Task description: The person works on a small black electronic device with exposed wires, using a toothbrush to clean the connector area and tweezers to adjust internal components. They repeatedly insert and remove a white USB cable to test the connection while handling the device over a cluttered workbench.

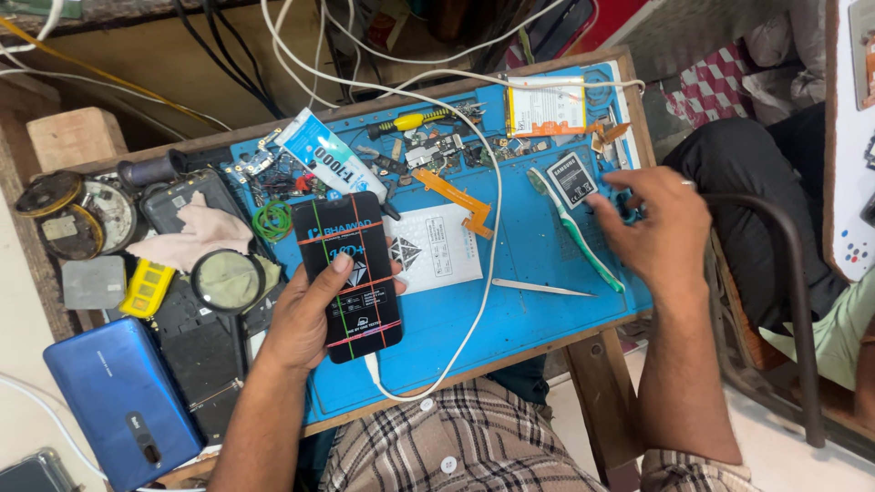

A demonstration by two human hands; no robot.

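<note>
The left hand (305,314) grips a black phone (351,273) — thumb on its screen. The right hand (658,223) reaches over the blue mat (538,282) near a toothbrush (574,228) — its grip I cannot tell.

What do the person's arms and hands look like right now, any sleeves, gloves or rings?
Both forearms are bare, with no sleeves, gloves or watch in view. The left hand shows no ring that I can see. The right hand has a thin pale band on one finger, probably a ring. A brown and cream checked shirt shows at the bottom edge.

Left hand (305,314) grips black phone (351,273); right hand (656,223) touches blue mat (538,264).
</note>
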